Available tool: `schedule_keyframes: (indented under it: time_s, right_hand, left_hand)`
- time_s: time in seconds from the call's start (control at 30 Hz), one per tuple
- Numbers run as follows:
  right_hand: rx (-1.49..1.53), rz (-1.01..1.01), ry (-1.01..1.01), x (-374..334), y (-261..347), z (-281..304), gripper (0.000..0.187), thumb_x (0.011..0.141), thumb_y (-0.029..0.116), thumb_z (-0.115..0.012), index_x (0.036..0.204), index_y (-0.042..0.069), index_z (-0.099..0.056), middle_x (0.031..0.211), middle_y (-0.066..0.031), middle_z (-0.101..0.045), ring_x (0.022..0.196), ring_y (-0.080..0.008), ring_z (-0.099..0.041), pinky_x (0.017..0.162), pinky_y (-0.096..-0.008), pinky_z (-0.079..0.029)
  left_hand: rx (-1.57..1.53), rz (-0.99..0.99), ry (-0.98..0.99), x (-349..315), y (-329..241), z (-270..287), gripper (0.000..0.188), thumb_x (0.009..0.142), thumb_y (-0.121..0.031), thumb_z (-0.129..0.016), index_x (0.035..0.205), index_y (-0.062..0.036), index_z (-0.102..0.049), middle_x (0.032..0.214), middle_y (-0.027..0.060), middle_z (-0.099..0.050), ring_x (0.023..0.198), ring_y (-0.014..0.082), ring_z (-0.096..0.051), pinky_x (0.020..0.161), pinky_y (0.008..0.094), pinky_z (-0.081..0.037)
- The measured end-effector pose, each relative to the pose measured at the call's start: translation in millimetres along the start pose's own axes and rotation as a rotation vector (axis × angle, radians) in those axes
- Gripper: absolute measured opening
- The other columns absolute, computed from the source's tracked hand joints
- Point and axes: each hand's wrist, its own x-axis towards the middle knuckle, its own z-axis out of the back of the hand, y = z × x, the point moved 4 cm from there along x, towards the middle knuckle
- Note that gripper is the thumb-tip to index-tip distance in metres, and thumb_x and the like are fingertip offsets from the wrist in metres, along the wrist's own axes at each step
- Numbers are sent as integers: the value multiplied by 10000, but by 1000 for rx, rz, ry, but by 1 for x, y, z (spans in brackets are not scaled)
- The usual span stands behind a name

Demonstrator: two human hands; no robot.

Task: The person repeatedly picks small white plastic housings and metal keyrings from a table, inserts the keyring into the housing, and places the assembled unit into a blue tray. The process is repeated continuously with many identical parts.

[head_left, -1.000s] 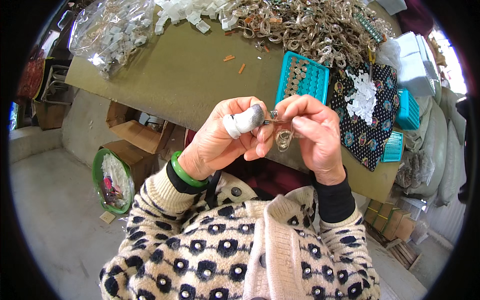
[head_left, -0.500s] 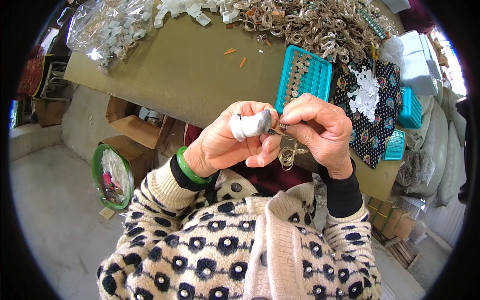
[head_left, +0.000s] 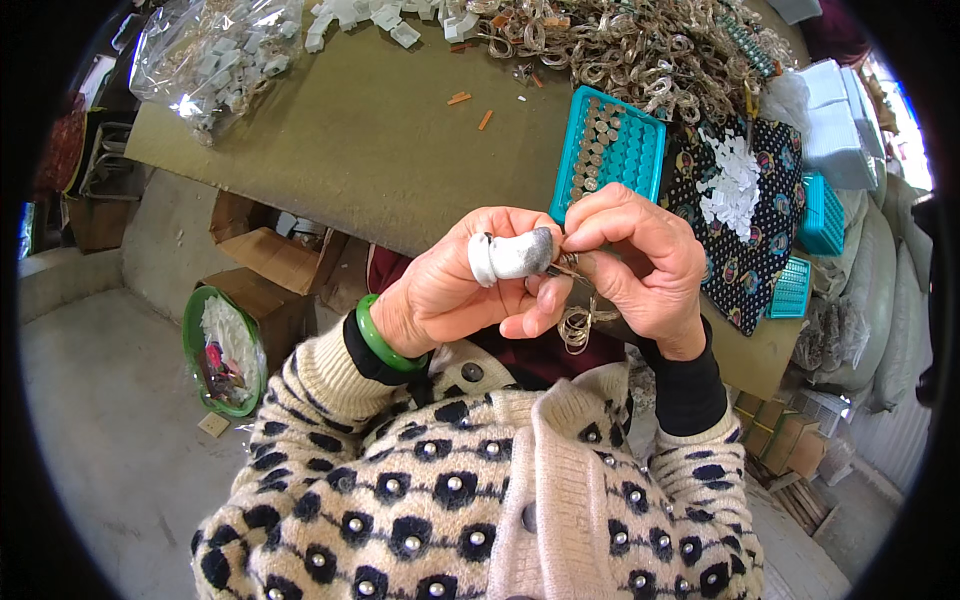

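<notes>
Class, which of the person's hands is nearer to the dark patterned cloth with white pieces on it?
Right. In the picture, the right hand is just left of the dark patterned cloth; the left hand is farther left, beyond the right hand.

Teal tray (head_left: pixel 634 150) blocks ahead, tabletop (head_left: pixel 350 150) leftward mostly open.

We see a glossy sheen on the cord (head_left: pixel 575 330), matt, cloth-like stuff on the finger cover (head_left: pixel 512 256), a smooth, shiny bangle (head_left: pixel 380 348) and a rough, knitted cardigan (head_left: pixel 420 520). Our bench (head_left: pixel 390 150) looks matt, its plastic tray (head_left: pixel 638 150) smooth, its clear plastic bag (head_left: pixel 215 60) crinkled and glossy.
</notes>
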Motion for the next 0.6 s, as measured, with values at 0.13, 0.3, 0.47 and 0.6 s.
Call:
schedule_keyframes:
  time_s: [0.13,0.3,0.47,0.6]
  right_hand:
    - [46,8,-27,1,-1,2,156,779,-46,-724,920,2,-677,858,-99,-675,772,-223,-648,700,-309,-515]
    - [83,-17,24,-1,-4,3,150,789,-36,-724,928,0,-682,867,-99,-678,786,-221,-649,701,-302,-515]
    - [162,-14,47,-2,-7,4,159,781,-48,-727,925,2,-682,877,-96,-673,790,-211,-645,707,-292,-512]
    - [198,-10,36,-3,-10,3,180,760,-65,-741,912,7,-675,888,-97,-674,794,-199,-642,713,-289,-513]
  left_hand:
    - [-9,-1,1,0,-1,0,327,925,-297,-648,1033,2,-573,700,172,-594,536,206,-531,454,274,-389]
    - [-10,15,12,0,1,0,328,923,-299,-650,1030,-1,-565,700,174,-598,536,206,-531,448,271,-385]
    - [-12,21,1,1,4,1,327,919,-299,-653,1027,-5,-560,700,175,-601,533,202,-529,437,274,-380]
    - [-11,15,16,2,3,3,323,917,-298,-657,1019,-7,-560,698,173,-602,526,198,-525,434,273,-377]
